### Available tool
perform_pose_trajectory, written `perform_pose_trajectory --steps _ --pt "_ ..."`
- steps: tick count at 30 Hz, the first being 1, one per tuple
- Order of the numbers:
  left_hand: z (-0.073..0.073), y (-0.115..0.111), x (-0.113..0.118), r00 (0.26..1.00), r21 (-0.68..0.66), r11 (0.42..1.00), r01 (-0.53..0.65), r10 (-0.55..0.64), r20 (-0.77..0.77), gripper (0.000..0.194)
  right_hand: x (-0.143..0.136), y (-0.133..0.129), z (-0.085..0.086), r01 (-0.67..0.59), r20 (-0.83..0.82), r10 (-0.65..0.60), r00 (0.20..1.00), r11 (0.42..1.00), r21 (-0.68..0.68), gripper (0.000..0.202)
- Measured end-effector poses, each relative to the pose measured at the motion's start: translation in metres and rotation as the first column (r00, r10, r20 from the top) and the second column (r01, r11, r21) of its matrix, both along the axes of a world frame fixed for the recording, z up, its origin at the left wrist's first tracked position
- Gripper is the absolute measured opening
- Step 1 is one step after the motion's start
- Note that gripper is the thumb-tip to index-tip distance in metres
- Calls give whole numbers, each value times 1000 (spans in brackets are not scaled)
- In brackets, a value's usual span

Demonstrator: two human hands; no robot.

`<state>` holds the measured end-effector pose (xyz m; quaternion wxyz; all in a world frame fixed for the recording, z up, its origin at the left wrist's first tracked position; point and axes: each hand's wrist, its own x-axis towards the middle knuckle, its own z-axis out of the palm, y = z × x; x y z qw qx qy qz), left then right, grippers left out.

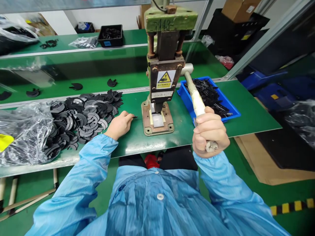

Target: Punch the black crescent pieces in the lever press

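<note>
My right hand is wrapped around the pale, tape-wound lever handle of a green hand press. On the left of the press base, my left hand pinches a small black piece, its tip showing past the fingers; its exact kind is hidden. The press ram is low over a whitish block on the base. Beside my left hand spreads a heap of black curved plastic pieces, partly spilling from a clear plastic bag.
Behind the lever stands a blue bin full of thin black parts. A few loose curved pieces lie on the back strip. Farther back is a black bin on a shelf. The table's front edge runs close to my body.
</note>
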<state>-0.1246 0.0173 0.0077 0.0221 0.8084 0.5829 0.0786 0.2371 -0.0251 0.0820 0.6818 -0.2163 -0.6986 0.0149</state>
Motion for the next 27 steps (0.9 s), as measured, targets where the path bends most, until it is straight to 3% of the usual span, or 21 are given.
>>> perform_pose_trajectory --steps 4,7,10,13,15,20,27 --pt "16 0 15 984 42 996 83 -89 151 37 2 0 -2 -40 4 40 999 999 1 20" --pt "17 4 34 918 28 999 21 -30 395 26 3 0 -2 -50 -3 50 999 999 2 19" --pt "9 10 52 750 -133 989 -67 138 647 23 2 0 -2 -53 -8 53 999 999 5 19" --pt "5 16 65 570 -331 944 -17 281 772 33 2 1 -2 -55 -9 55 998 998 13 20" --pt "8 20 71 500 -409 912 44 334 799 39 1 2 -3 -55 -16 56 998 998 22 21" --pt "16 37 84 473 -495 855 156 375 797 43 0 3 -4 -49 -33 50 998 998 33 22" --pt "25 56 98 506 -624 765 159 479 717 30 2 2 -4 -70 -22 71 997 997 31 19"
